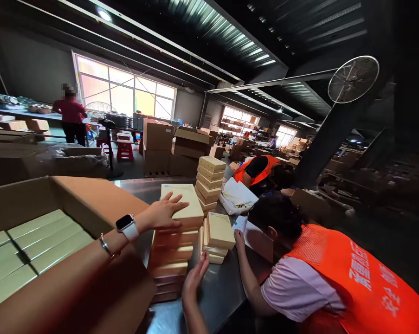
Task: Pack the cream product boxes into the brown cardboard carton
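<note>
My left hand [165,213], with a watch on its wrist, lies with spread fingers on the top box of a stack of cream cardboard boxes [170,255]. My right hand [194,278] is held upright at the near right side of that stack, its fingers stretched; whether it touches the boxes I cannot tell. Just beyond its fingertips sits a shorter pile of boxes [220,229], some standing on edge. A taller stack of similar boxes [211,178] rises behind. To the left, an open carton [98,192] holds rows of cream boxes [45,241].
A person in an orange vest [355,273] bends over the metal table [216,287] at my right, one hand by some papers. Behind stand a white basket [230,204] and another orange-vested person [256,169]. Large cartons [157,144] stand beyond the table.
</note>
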Motion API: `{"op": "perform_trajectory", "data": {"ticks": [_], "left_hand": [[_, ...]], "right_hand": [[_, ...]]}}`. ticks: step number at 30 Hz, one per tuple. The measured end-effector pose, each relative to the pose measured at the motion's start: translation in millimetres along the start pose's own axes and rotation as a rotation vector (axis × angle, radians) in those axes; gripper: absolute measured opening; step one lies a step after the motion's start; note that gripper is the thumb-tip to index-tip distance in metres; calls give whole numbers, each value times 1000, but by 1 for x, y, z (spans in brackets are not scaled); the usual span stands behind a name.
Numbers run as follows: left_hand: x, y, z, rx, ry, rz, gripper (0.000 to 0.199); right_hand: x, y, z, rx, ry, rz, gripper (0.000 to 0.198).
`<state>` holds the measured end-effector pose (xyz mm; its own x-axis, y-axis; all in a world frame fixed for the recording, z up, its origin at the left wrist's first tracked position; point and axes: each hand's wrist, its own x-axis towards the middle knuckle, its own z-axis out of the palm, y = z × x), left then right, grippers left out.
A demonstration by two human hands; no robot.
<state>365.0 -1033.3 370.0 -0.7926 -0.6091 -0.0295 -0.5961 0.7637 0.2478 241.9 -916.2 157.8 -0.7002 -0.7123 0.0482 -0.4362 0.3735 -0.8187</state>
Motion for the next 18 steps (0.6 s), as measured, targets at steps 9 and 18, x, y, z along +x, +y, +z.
{"op": "perform_trajectory", "data": {"ticks": [9,18], "left_hand": [[-17,31,22,139,253,-109,62],[-88,49,191,-132,678,85,30]], "right_hand": [[109,-208,-108,-306,-348,-931,61],[111,-195,-83,-669,-674,-846,63]]}}
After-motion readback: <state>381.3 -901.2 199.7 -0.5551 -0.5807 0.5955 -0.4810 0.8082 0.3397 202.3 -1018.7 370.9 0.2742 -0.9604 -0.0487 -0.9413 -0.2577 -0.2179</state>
